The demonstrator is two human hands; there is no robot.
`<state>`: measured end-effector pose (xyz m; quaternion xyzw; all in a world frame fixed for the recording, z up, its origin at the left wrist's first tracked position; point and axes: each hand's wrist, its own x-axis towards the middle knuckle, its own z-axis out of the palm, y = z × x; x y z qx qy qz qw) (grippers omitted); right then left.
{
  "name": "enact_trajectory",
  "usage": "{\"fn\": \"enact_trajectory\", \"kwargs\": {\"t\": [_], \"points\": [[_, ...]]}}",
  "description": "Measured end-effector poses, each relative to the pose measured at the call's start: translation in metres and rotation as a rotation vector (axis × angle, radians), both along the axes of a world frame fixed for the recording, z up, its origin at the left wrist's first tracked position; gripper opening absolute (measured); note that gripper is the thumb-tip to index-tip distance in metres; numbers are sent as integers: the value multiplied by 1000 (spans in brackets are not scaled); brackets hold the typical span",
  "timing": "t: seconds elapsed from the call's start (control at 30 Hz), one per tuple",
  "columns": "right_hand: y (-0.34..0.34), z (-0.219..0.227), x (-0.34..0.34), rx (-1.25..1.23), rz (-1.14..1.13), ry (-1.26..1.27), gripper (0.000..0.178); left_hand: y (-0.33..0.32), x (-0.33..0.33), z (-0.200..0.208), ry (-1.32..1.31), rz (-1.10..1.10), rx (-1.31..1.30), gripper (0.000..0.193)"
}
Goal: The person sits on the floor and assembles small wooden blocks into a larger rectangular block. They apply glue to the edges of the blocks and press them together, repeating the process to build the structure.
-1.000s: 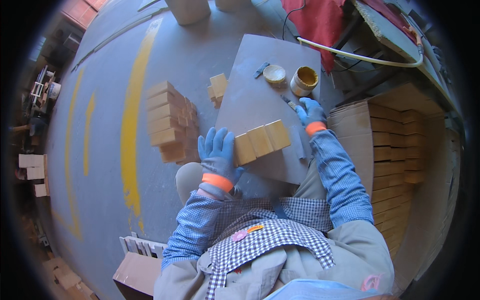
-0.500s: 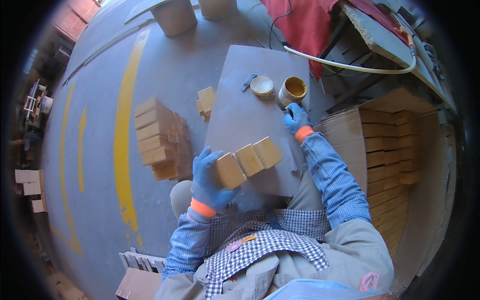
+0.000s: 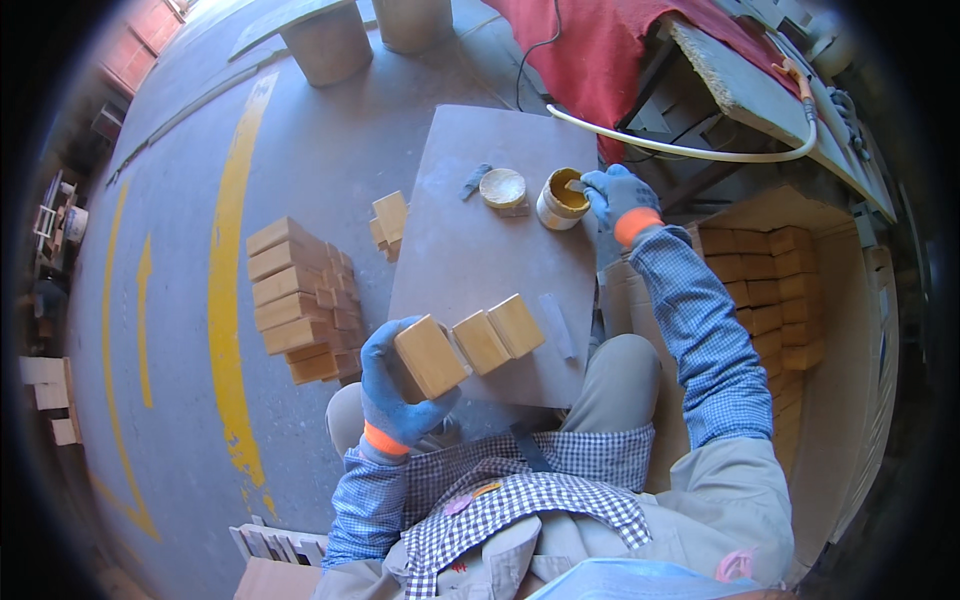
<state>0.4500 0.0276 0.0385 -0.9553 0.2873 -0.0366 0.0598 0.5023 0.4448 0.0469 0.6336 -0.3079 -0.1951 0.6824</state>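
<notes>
Hands apart. From here, blue-gloved left hand [image 3: 388,388] clamps a tilted yellow-brown rectangular block [image 3: 430,357] at the flat grey board [image 3: 470,240]'s near-left edge; two matching yellow-brown blocks [image 3: 515,326] just beside. Blue-gloved right hand [image 3: 615,193] pinches a small brush-like tool [image 3: 574,186] at the open ochre-filled tin [image 3: 552,213]; whitish round tub [image 3: 502,187] close by. Yellow-brown block stack [image 3: 290,292] left, brown cardboard box [image 3: 858,330] right.

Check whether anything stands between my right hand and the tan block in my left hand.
The can stands beside the right hand, whose tool overlaps its mouth. Past it, nothing visible blocks the way: bare board reaches toward the tan block in the left hand, with two more blocks just right of it.
</notes>
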Motion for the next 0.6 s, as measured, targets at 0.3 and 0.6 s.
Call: {"fn": "enact_trajectory", "kwargs": {"t": [0.3,0.6], "points": [[6,-11,46,-228,36,287,25,2,2,-11,-8,14,-20,85],[-26,-36,9,432,-184,-250,20,0,7,-12,-82,115,48,87]]}}
